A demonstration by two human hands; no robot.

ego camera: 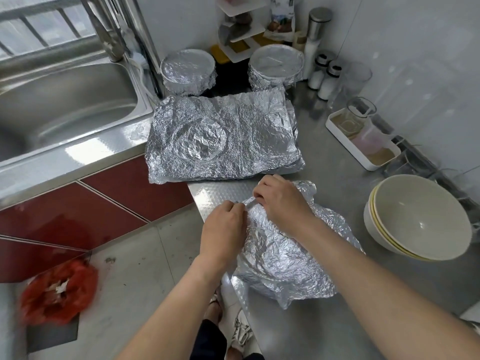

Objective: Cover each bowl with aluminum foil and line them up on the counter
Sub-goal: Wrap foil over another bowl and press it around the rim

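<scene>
Both hands, left (223,227) and right (281,201), have fingers pinched shut on the foil (283,258) over a hidden bowl. Pulling hard could tear it, or drag the bowl off the near tabletop (337,178) edge.

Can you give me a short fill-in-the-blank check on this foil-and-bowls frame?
1. At the back of the counter stand ____ foil-covered bowls.
2. The left hand and right hand both press a sheet of ____ over the bowl in front.
3. The stack of uncovered bowls sits to the ____ of the hands.
4. The flat foil sheets lie beside the ____, which is on their left.

Missing words: two; foil; right; sink
</scene>
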